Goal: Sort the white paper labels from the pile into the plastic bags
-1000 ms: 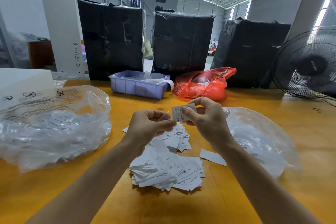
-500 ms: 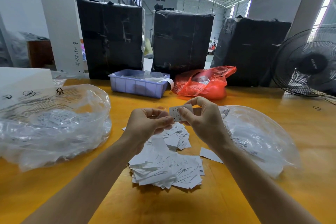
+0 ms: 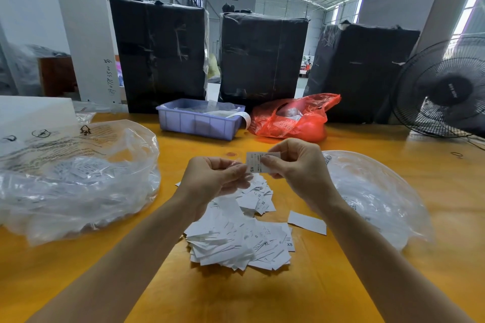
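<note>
A pile of white paper labels (image 3: 238,238) lies on the yellow table (image 3: 341,283) in front of me. My right hand (image 3: 299,173) pinches a white label marked XS (image 3: 256,162) above the pile. My left hand (image 3: 212,181) is raised beside it, fingers curled, its fingertips by the label's lower left edge; whether they hold it I cannot tell. A clear plastic bag (image 3: 73,178) with labels inside lies at the left. A second clear plastic bag (image 3: 372,194) lies at the right. One loose label (image 3: 307,222) lies between the pile and the right bag.
A lilac plastic bin (image 3: 199,123) and a red plastic bag (image 3: 291,118) stand at the table's far side. Three black wrapped bales (image 3: 262,60) rise behind them. A black fan (image 3: 443,92) stands at the far right.
Both hands have stayed raised over the pile with the XS label between them. My right fingers have shifted slightly on the label.
</note>
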A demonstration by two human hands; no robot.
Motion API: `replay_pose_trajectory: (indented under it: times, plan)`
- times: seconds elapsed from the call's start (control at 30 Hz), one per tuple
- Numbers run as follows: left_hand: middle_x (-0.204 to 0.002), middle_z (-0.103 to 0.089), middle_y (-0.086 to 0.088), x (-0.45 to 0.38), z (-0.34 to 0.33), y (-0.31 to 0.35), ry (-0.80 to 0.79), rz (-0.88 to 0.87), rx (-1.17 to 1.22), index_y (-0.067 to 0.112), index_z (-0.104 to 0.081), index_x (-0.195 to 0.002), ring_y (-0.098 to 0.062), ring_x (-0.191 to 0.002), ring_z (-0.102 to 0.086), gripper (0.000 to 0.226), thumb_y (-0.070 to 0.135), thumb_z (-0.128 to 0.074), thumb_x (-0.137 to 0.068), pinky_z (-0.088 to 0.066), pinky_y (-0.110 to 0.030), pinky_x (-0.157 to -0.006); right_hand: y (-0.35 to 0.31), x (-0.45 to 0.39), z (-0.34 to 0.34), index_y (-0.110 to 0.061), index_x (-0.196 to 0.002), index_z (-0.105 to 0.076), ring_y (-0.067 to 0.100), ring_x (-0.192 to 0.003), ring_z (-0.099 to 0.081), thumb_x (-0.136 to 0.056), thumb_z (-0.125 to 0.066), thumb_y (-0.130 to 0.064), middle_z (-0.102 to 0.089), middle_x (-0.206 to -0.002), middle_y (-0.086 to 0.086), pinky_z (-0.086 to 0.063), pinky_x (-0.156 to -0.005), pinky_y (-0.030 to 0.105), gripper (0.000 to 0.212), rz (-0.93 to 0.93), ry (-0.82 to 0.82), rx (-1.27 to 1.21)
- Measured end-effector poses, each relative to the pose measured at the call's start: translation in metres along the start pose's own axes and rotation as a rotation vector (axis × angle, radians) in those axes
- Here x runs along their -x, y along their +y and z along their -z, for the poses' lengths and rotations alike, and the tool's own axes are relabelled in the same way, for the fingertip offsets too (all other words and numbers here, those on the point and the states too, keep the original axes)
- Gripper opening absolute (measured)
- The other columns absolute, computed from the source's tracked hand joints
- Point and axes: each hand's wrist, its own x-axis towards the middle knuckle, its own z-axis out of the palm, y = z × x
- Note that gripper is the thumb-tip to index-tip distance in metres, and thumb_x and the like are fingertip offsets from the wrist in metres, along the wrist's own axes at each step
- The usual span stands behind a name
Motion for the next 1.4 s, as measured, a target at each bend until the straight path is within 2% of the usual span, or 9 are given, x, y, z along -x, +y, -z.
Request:
replay_pose_trajectory:
  times: [0.07, 0.2, 0.4, 0.57, 0.77, 0.9, 1.07, 1.2, 1.4]
  plan:
    - [-0.079, -0.075, -0.011, 0.0002, 0.0002, 0.0002, -0.012, 0.009, 0.016, 0.004, -0.067, -0.09, -0.018, -0.071, -0.073, 0.013, 0.012, -0.071, -0.079, -0.057, -0.021, -0.063, 0.0006, -0.0008, 0.0018, -0.013, -0.073, -0.062, 0.03, -0.071, -0.067, -0.08, -0.073, -0.008, -0.069, -0.078, 0.016, -0.057, -0.063, 0.038, 0.015, 0.017, 0.024, 0.012]
    - [-0.081, -0.075, -0.01, 0.0016, -0.0004, 0.0014, -0.036, 0.011, 0.037, 0.004, -0.067, -0.091, -0.019, -0.074, -0.073, 0.018, 0.014, -0.071, -0.076, -0.058, -0.02, -0.061, -0.0001, -0.0009, 0.0009, -0.017, -0.072, -0.06, 0.018, -0.072, -0.068, -0.08, -0.073, -0.009, -0.069, -0.079, 0.01, -0.058, -0.06, 0.027, 0.018, 0.046, 0.005, 0.033]
    - [-0.081, -0.075, -0.01, 0.0029, -0.0011, 0.0015, -0.055, 0.001, 0.02, 0.007, -0.068, -0.089, -0.018, -0.075, -0.073, 0.015, 0.017, -0.069, -0.078, -0.057, -0.019, -0.06, -0.0011, -0.0007, 0.0001, -0.018, -0.073, -0.059, 0.015, -0.074, -0.068, -0.08, -0.073, -0.009, -0.069, -0.08, 0.005, -0.057, -0.06, 0.022, 0.018, 0.073, -0.014, 0.05]
    - [-0.08, -0.075, -0.009, 0.0017, -0.0015, 0.0008, -0.012, -0.025, -0.014, 0.009, -0.069, -0.087, -0.019, -0.073, -0.073, 0.011, 0.019, -0.065, -0.084, -0.059, -0.022, -0.065, 0.0001, -0.0012, 0.0013, -0.013, -0.075, -0.061, 0.021, -0.078, -0.069, -0.08, -0.073, -0.01, -0.069, -0.082, 0.01, -0.06, -0.066, 0.032, 0.014, 0.021, -0.097, 0.09]
    - [-0.08, -0.075, -0.008, 0.0035, -0.0021, 0.0017, -0.028, -0.045, -0.034, 0.008, -0.07, -0.084, -0.02, -0.075, -0.073, 0.017, 0.022, -0.061, -0.088, -0.058, -0.022, -0.065, 0.0005, -0.0026, 0.003, -0.014, -0.073, -0.06, 0.016, -0.071, -0.067, -0.08, -0.073, -0.008, -0.069, -0.08, 0.011, -0.057, -0.059, 0.023, 0.016, 0.034, -0.001, 0.041]
    - [-0.08, -0.075, -0.008, 0.0047, -0.003, 0.0026, -0.037, -0.045, -0.038, 0.008, -0.071, -0.08, -0.02, -0.075, -0.073, 0.02, 0.021, -0.06, -0.09, -0.058, -0.022, -0.064, -0.0015, -0.0034, 0.0045, -0.017, -0.073, -0.06, 0.014, -0.074, -0.069, -0.079, -0.074, -0.01, -0.068, -0.079, 0.006, -0.058, -0.061, 0.024, 0.017, 0.072, 0.054, 0.008]
    - [-0.081, -0.075, -0.009, 0.005, -0.0038, 0.0042, -0.046, -0.027, -0.014, 0.003, -0.069, -0.09, -0.02, -0.075, -0.073, 0.021, 0.021, -0.058, -0.09, -0.058, -0.022, -0.062, -0.0022, -0.0023, 0.0028, -0.017, -0.074, -0.06, 0.015, -0.075, -0.069, -0.08, -0.074, -0.01, -0.068, -0.078, 0.004, -0.059, -0.062, 0.026, 0.017, 0.098, 0.041, 0.034]
    - [-0.079, -0.075, -0.011, 0.0065, -0.0048, 0.0054, -0.063, -0.016, 0.014, 0.004, -0.069, -0.085, -0.02, -0.072, -0.073, 0.022, 0.022, -0.057, -0.09, -0.056, -0.02, -0.057, -0.0006, -0.0016, 0.0012, -0.019, -0.073, -0.059, 0.023, -0.079, -0.069, -0.08, -0.073, -0.009, -0.069, -0.079, 0.006, -0.059, -0.067, 0.035, 0.018, 0.089, 0.014, 0.053]
    - [-0.082, -0.074, -0.013, 0.0068, -0.004, 0.0046, -0.102, -0.007, -0.011, 0.006, -0.071, -0.089, -0.024, -0.073, -0.073, 0.024, 0.024, -0.054, -0.091, -0.057, -0.022, -0.057, 0.0005, -0.0005, -0.001, -0.018, -0.074, -0.059, 0.019, -0.077, -0.069, -0.08, -0.073, -0.01, -0.069, -0.08, 0.006, -0.059, -0.065, 0.029, 0.017, 0.094, -0.024, 0.065]
